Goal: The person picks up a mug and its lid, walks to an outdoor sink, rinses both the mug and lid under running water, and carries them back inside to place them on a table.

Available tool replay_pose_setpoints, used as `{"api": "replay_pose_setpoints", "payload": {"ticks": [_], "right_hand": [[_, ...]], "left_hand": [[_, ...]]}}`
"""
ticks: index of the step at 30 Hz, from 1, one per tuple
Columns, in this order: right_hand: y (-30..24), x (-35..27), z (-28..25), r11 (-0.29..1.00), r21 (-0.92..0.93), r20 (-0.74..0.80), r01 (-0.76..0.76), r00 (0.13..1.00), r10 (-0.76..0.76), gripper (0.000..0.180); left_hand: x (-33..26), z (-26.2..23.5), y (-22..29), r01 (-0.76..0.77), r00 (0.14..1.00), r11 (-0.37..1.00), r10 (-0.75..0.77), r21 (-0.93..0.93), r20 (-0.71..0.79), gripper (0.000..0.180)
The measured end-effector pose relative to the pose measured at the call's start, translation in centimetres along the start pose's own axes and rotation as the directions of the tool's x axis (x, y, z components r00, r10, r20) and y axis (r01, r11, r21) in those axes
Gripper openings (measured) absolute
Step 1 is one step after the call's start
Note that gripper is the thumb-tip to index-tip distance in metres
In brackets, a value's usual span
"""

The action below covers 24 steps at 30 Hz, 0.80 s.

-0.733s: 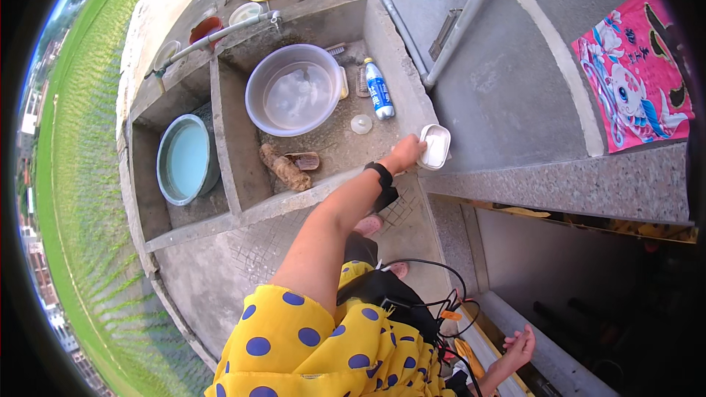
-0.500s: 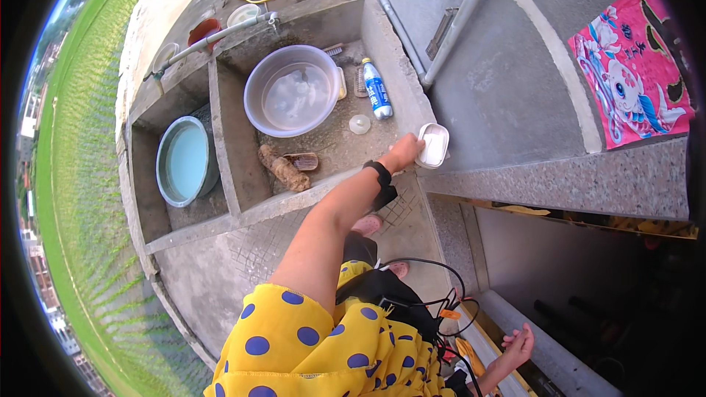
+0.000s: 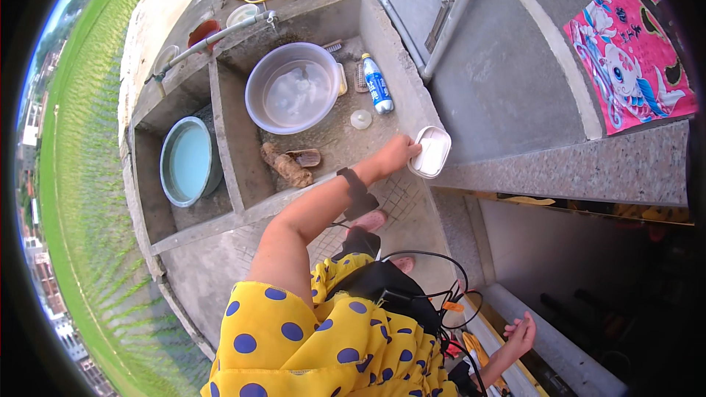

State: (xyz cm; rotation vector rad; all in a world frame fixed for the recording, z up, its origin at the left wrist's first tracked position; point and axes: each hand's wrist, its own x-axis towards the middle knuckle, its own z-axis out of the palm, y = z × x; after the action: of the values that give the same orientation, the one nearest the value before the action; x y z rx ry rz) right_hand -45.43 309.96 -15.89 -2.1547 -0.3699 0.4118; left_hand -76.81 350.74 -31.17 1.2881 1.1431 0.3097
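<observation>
While the left hand reaches out over the concrete sink, its fingers are curled onto the near edge of a small white container, which sits at the sink's corner, at about three o'clock from the hand. At eleven o'clock from the hand stands a clear plastic basin, with a blue-labelled bottle beside it. The right hand hangs low at five o'clock, fingers loosely spread, holding nothing.

Bright, sharp daylight, deep shadow at lower right, strong fisheye bending toward the rim.
</observation>
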Motion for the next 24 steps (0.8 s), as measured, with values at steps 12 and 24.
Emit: {"api": "replay_pose_setpoints", "payload": {"ticks": [12,24], "right_hand": [[-1.7,0.5,6.7,0.982,0.139,0.225,-0.131,0.969,0.097,0.023],[-0.3,-3.4,9.4,0.882,0.272,0.512,-0.384,0.834,0.205,0.048]], "left_hand": [[-4.9,8.3,4.1,-0.265,0.915,0.960,0.221,0.090,0.338,0.041],[-5.4,16.4,6.7,-0.399,0.728,0.912,0.250,0.098,0.639,0.043]]}}
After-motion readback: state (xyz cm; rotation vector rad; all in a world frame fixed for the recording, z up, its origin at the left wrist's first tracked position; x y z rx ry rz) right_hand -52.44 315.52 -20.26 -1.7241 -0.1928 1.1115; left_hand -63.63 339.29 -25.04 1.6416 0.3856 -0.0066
